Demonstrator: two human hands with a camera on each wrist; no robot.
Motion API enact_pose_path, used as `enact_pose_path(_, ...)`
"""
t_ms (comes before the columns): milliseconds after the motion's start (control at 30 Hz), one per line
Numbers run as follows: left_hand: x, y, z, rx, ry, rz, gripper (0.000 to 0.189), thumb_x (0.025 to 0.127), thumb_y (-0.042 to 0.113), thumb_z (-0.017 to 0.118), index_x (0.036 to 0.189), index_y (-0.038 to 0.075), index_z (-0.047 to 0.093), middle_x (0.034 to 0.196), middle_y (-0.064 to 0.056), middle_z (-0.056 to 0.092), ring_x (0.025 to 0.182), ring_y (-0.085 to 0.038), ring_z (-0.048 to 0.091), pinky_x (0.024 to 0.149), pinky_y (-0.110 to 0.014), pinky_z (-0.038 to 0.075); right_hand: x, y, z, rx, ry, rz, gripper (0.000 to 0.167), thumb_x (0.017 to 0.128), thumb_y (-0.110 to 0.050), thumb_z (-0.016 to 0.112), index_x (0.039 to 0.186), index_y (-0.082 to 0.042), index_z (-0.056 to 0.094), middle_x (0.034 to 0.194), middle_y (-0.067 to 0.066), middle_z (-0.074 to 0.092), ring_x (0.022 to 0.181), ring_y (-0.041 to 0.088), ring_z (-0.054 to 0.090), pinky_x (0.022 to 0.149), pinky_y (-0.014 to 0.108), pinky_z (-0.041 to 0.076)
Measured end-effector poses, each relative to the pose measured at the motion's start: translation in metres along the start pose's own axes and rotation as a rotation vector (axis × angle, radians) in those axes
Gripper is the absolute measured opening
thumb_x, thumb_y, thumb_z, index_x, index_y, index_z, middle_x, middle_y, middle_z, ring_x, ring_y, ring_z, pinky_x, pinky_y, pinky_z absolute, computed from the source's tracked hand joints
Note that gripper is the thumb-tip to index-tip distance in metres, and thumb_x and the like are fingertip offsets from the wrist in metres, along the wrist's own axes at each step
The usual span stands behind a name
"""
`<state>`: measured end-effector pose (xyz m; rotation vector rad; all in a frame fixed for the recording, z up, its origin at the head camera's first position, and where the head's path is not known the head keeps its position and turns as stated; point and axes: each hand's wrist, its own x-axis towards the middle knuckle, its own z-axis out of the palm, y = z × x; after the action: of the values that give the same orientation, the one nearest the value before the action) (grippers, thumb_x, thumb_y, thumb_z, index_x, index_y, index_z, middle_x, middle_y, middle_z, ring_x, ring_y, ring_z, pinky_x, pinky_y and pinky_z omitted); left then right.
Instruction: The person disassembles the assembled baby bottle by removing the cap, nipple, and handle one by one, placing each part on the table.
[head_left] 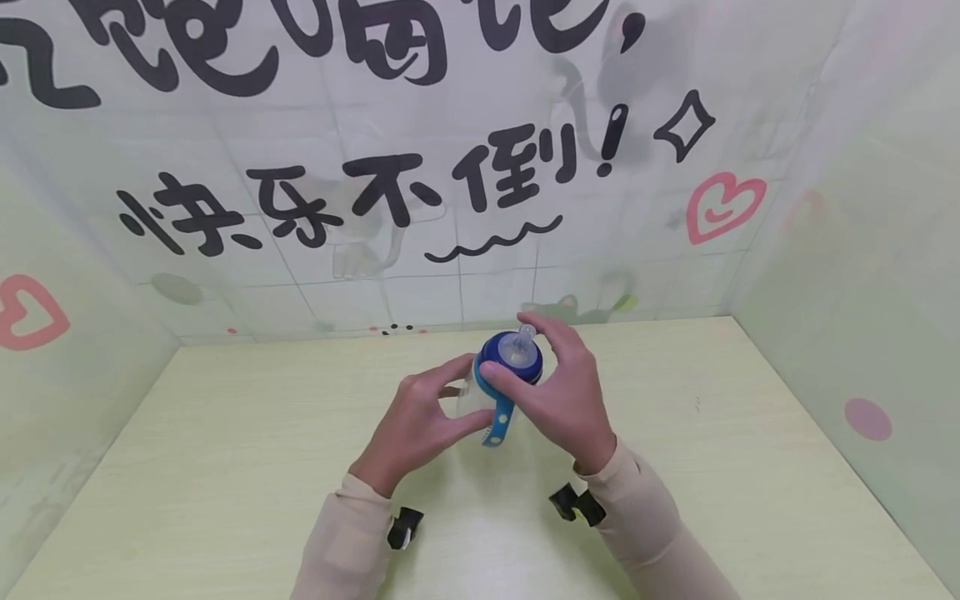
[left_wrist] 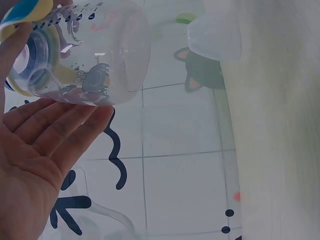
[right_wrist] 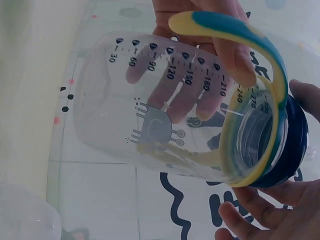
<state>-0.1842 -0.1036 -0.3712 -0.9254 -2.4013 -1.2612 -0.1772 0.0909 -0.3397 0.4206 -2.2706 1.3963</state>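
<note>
Left hand [head_left: 416, 421] first, thumb and fingers pinching the clear baby bottle [right_wrist: 115, 130] above the desk [head_left: 225, 467], near mid back edge — a light grip could let that slick-looking body slip. Then the blue-and-yellow handle [head_left: 500, 417], and the navy collar [right_wrist: 296, 145], pinched by the right hand [head_left: 570, 396] — a crooked twist might cross-thread it. A translucent cap [left_wrist: 215, 37] sits by the back edge; a stray knuckle could topple it.
</note>
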Motion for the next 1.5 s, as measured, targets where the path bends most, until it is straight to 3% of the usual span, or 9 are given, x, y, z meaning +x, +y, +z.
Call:
enact_pose_path(167,0.0004,0.0001,0.0002,0.006,0.006,0.009,0.06,0.081,0.021,0.085,0.134,0.006,0.061,0.125,-0.01,0.068,0.113,-0.023,0.066,0.083,-0.032,0.06,-0.0019,-0.0014,0.0043,-0.053,0.085,-0.021,0.065,0.077,-0.036,0.085,0.13,-0.006,0.063,0.129,0.009,0.064,0.119,0.024,0.055,0.102,0.053,0.043)
enact_pose_path(433,0.0013,-0.0011,0.0003,0.034,0.019,-0.002,0.062,0.079,0.022,0.086,0.134,0.005,0.061,0.128,-0.012,0.066,0.113,-0.026,0.066,0.082,-0.032,0.06,-0.0031,-0.003,0.0067,-0.093,0.111,-0.024,0.065,0.076,-0.039,0.086,0.127,-0.005,0.065,0.126,0.009,0.065,0.115,0.024,0.057,0.096,0.051,0.047)
enact_pose_path(667,0.0013,-0.0005,-0.001,0.037,0.021,-0.012,0.062,0.081,0.022,0.085,0.135,0.004,0.06,0.127,-0.013,0.066,0.113,-0.027,0.066,0.083,-0.032,0.06,-0.0045,-0.0054,0.0097,-0.125,0.141,-0.045,0.056,0.076,-0.04,0.086,0.116,-0.006,0.068,0.11,0.007,0.069,0.104,0.022,0.06,0.086,0.045,0.05)
enact_pose_path(1133,0.001,0.0009,-0.0012,0.02,0.012,-0.021,0.061,0.081,0.02,0.084,0.135,0.005,0.06,0.13,-0.012,0.065,0.116,-0.028,0.065,0.084,-0.033,0.06,-0.005,-0.0069,0.0087,-0.11,0.119,-0.053,0.051,0.077,-0.038,0.085,0.114,-0.006,0.069,0.109,0.006,0.07,0.105,0.022,0.058,0.086,0.045,0.05)
enact_pose_path(1500,0.0012,-0.001,-0.0003,-0.01,0.015,0.003,0.059,0.08,0.019,0.084,0.133,0.007,0.061,0.128,-0.009,0.066,0.114,-0.023,0.065,0.083,-0.033,0.06,-0.0025,-0.0049,0.0035,-0.051,0.041,-0.086,0.05,0.078,-0.031,0.085,0.117,-0.005,0.068,0.111,0.005,0.069,0.108,0.02,0.058,0.089,0.044,0.05)
